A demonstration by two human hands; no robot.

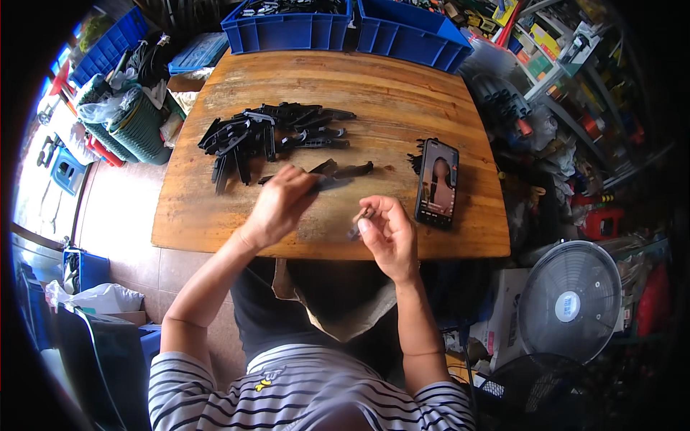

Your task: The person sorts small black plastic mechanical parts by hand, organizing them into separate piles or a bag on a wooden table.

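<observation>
Over the front half of the wooden table [323, 82], my left hand [279, 205] is closed, with a motion-blurred dark strip-like piece [330, 184] extending from its fingertips. To its right, my right hand [392, 233] pinches a small dark-and-tan part [364, 215] between thumb and fingers; its exact kind is too small to make out. Just beyond the left hand lie a couple of long black plastic pieces [353, 170]. Farther back and left, several similar black pieces form a heap [248, 133].
A phone [437, 183] with a lit screen stands right of my right hand, beside small black parts [415, 158]. Two blue crates [287, 34] line the table's far edge. A fan [568, 307] stands at the right, green woven sacks [136, 126] at the left.
</observation>
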